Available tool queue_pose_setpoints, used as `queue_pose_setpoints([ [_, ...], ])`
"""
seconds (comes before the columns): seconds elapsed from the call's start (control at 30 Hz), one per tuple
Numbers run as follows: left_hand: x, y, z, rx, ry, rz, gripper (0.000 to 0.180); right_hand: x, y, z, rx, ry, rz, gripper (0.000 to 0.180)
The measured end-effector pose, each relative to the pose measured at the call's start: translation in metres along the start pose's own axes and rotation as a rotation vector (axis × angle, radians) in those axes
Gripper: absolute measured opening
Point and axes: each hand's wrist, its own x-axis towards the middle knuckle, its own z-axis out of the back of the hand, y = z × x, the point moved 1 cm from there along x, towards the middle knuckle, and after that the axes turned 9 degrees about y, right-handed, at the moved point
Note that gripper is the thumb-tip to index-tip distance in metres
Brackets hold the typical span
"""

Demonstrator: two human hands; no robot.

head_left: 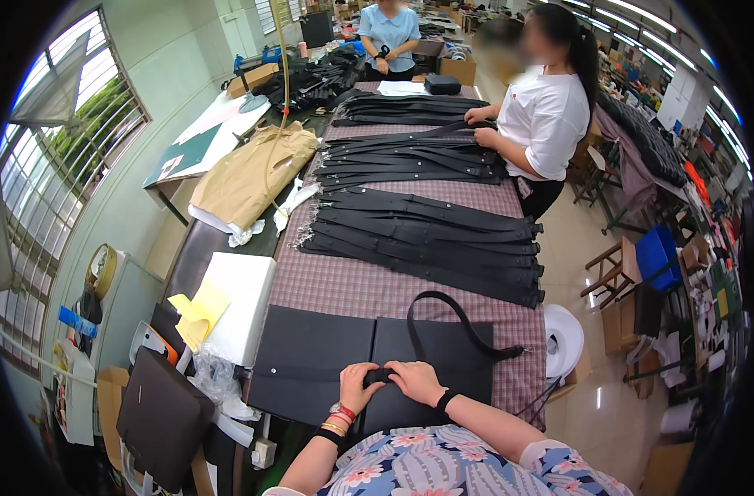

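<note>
In front of me, both hands meet over two flat black panels, the left panel (307,343) and the right panel (472,376), lying side by side. My left hand (359,388) is closed, its fingers gripping a black strap (497,354) near one end. Close against it, my right hand (418,383) is closed on the same strap, thumbs and fingertips nearly touching. From there the strap arches up and over to the right, its other end lying by the right panel's edge with a small metal clasp. The fingers partly hide the held end.
Rows of black straps (418,236) with metal clasps lie across the checked tablecloth (311,281). A white box (240,289) with yellow paper (199,314) stands left, near brown paper (257,174). One co-worker (546,99) handles straps at right; another (389,41) stands at the far end.
</note>
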Motion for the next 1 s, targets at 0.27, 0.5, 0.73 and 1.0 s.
queue_pose_setpoints([
  [0.27, -0.001, 0.002, -0.001, 0.004, 0.001, -0.014, 0.043, -0.001, -0.003, -0.005, -0.005, -0.016, 0.004, 0.023],
  [0.5, -0.001, 0.001, 0.000, 0.011, 0.003, -0.025, 0.043, -0.001, -0.003, -0.003, -0.010, 0.003, 0.003, 0.023],
  [0.73, 0.000, 0.000, 0.000, 0.016, 0.003, -0.021, 0.042, -0.002, -0.002, -0.001, -0.007, 0.008, 0.008, 0.023],
  [1.0, -0.002, -0.014, 0.010, 0.090, 0.041, -0.058, 0.047, 0.000, 0.002, 0.007, 0.030, 0.144, -0.052, 0.029],
])
